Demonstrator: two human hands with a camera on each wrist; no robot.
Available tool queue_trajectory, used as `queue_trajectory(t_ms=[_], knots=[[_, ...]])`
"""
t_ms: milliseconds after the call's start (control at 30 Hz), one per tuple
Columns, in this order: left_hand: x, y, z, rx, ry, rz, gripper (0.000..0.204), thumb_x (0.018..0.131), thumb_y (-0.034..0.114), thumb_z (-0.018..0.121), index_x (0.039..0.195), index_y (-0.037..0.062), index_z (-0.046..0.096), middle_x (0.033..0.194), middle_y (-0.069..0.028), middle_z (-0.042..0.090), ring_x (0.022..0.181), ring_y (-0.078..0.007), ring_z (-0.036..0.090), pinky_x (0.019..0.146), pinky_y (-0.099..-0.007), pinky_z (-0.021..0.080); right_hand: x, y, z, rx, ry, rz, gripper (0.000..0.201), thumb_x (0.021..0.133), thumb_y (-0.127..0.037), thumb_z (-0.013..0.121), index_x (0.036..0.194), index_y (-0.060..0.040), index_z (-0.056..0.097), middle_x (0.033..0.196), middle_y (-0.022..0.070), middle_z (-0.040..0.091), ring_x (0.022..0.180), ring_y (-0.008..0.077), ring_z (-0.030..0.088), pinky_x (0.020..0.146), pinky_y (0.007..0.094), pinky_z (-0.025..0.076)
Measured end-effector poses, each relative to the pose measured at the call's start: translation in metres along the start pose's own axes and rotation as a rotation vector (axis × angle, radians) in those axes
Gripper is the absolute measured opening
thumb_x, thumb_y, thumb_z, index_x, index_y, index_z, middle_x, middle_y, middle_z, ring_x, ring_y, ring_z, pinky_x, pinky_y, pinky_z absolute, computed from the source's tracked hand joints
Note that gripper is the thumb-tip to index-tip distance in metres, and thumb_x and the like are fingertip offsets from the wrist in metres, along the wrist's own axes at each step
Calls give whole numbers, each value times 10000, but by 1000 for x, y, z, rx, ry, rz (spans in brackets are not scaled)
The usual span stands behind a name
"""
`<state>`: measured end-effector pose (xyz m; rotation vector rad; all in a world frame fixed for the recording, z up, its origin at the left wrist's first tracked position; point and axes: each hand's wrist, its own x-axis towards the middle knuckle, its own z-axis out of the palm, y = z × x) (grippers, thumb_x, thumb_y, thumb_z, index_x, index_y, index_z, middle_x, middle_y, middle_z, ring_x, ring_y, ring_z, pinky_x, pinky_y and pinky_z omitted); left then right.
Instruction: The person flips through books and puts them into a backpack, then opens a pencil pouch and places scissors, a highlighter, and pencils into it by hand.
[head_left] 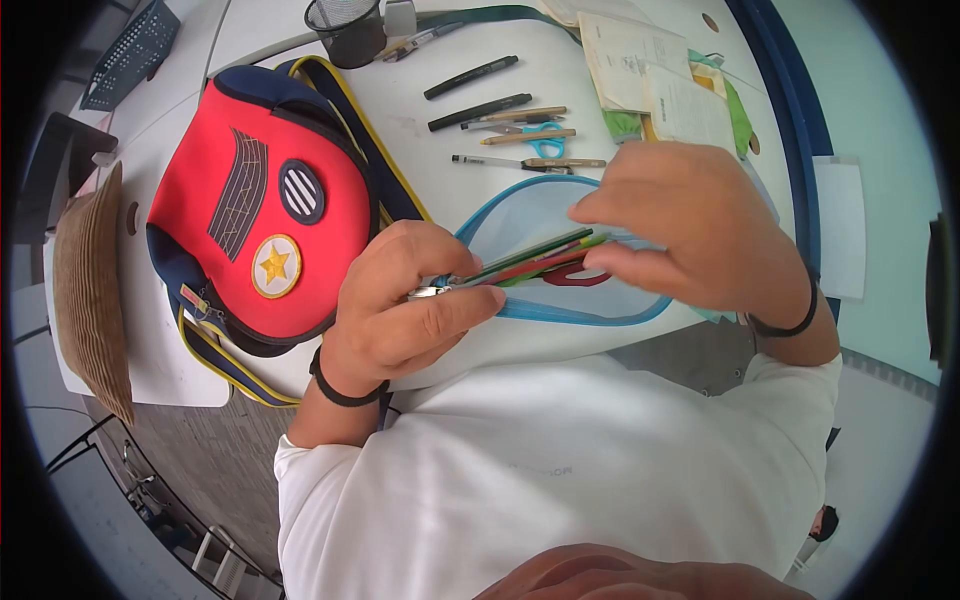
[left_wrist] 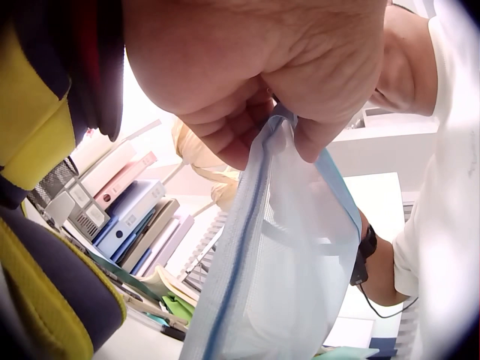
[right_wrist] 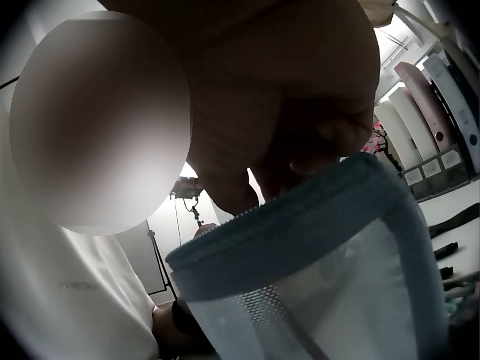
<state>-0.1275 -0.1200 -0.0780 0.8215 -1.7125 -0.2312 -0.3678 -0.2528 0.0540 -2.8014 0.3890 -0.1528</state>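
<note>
A see-through pouch with blue edging point(head_left: 590, 318) is held above the table's front edge. My left hand point(head_left: 405, 300) pinches its zip end between thumb and fingers; in the left wrist view the same hand point(left_wrist: 262, 67) grips the pouch's corner point(left_wrist: 300, 247). Green and red pencils point(head_left: 540, 258) slant across the pouch, beside a red loop-shaped item point(head_left: 578, 275). My right hand point(head_left: 700, 225) is over the pouch's right side, thumb and forefinger apart around the pencils' far ends. In the right wrist view, this hand's fingers point(right_wrist: 277, 157) reach behind the pouch's rim point(right_wrist: 292, 225), their tips partly hidden.
A red and navy backpack point(head_left: 270, 210) lies left of the pouch. Behind the pouch are black markers point(head_left: 470, 77), several pens, and blue-handled scissors point(head_left: 545, 140). Papers point(head_left: 635, 65) lie at the back right, a mesh pen cup point(head_left: 345, 30) at the back, a brown cushion point(head_left: 92, 290) far left.
</note>
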Motion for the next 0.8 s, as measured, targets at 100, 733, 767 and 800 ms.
queue_trajectory(t_ms=[100, 733, 767, 800], knots=[[-1, 1, 0, -2, 8, -3, 294, 685, 21, 874, 963, 82, 799, 955, -81, 643, 782, -251, 652, 639, -350, 526, 2, 25, -8, 64, 62, 20, 144, 899, -186, 774, 990, -75, 760, 901, 85, 672, 779, 257, 634, 685, 384, 504], [-2, -6, -13, -77, -102, -68, 301, 702, 70, 857, 997, 96, 802, 1062, -103, 684, 883, -293, 680, 750, -413, 575, 227, 183, 117, -371, -107, 181, 214, 1007, -243, 624, 1129, -178, 788, 1108, 47, 761, 987, 278, 742, 819, 454, 603], [-2, -6, -13, -85, -103, -78, 305, 705, 72, 855, 1004, 99, 803, 1067, -104, 685, 893, -289, 682, 758, -419, 578, 228, 185, 120, -380, -111, 192, 220, 1007, -255, 628, 1149, -193, 784, 1133, 51, 759, 998, 286, 745, 835, 458, 606], [-2, -6, -13, -92, -104, -85, 309, 707, 75, 854, 1011, 101, 804, 1071, -105, 686, 904, -285, 685, 767, -425, 580, 228, 189, 124, -391, -113, 204, 228, 1007, -268, 632, 1169, -207, 780, 1159, 55, 756, 1008, 295, 748, 851, 462, 608]])
